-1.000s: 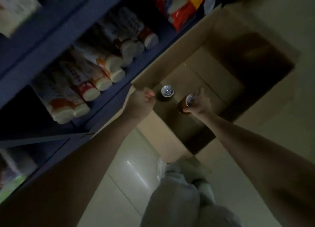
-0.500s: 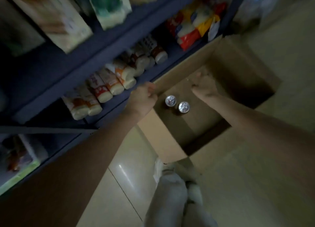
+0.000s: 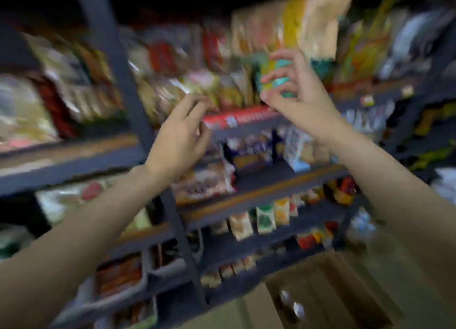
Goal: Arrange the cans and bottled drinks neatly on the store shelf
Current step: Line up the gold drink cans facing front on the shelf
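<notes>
Cardboard box at five o'clock holds two cans waiting for shelving, while the left hand hangs relaxed and empty and the right hand reaches toward a teal packet, its grasp too blurred to tell.

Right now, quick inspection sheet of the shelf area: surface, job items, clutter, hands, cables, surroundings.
Surface: dark metal shelving, several tiers, frame heavily motion-blurred.
Job's things: two cans, silver tops up, standing in the open cardboard box on the floor; none seen in either hand.
Clutter: snack packets and bags crowd the tiers; a teal and yellow pack sits behind the right fingers, contact unclear.
Hands: left hand raised at the shelf, fingers loosely curled, holding nothing; right hand raised higher, fingers spread and bent, grip unclear.
Cables: nothing seen.
Surroundings: store aisle, further stocked racks at right, too blurred to detail.
</notes>
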### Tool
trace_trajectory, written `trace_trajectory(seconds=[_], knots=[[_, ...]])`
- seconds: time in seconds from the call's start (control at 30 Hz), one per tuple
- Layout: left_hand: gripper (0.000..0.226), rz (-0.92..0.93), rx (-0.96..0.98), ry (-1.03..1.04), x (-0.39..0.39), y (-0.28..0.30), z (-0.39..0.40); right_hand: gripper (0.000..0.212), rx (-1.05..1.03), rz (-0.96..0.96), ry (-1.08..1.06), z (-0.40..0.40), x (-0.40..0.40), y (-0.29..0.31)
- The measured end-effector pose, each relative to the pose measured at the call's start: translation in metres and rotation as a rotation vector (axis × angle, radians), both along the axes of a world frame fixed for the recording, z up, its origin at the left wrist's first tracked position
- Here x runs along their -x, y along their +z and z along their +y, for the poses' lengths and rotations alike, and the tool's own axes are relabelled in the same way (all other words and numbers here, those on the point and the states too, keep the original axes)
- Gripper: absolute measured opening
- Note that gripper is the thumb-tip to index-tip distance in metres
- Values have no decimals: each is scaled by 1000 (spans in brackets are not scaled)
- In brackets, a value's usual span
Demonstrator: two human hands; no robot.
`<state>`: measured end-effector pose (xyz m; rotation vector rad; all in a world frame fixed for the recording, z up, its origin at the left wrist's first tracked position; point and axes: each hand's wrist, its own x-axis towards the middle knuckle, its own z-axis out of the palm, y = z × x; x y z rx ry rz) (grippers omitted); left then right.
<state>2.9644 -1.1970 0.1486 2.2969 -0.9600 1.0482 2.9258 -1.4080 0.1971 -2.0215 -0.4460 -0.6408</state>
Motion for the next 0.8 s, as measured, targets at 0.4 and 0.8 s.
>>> trace_trajectory(seconds=[0.4, 0.8], knots=[[27, -415, 94, 374, 29, 198, 340, 41, 182, -543, 107, 320, -11, 174], [41, -301, -43, 555, -47, 266, 371, 59, 746, -244, -37, 363, -118, 248]])
